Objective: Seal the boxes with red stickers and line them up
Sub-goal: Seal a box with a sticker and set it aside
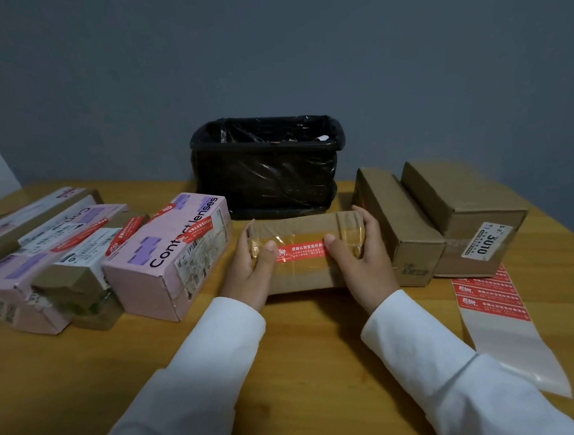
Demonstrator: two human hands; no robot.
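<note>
Brown cardboard box (302, 250) sits mid-tabletop (291, 371), just near of the black-lined bin (267, 164), with a red sticker (300, 252) across its taped top. The left hand (251, 264) wraps the box's left end and the right hand (357, 253) wraps the right end, both thumbs pressing on top at the two ends of the sticker.

My guess is it's light and fairly stiff, but the glossy packing tape looks slippery, so holding it by the short ends with fingers round the sides seems the safest bet. I'd avoid squeezing the top, which looks slightly dented.

Room-wise, the left is crowded. The pink contact lenses box (172, 257) is just beside the left hand, with more stickered boxes packed further left. On the right, two plain brown boxes (440, 219) stand close by without stickers, and the sticker strip (495, 307) lies near them toward the right edge. The open space is the near side of the tabletop, around the sleeves, so pulling the box nearer before shifting it sideways looks easiest.
</note>
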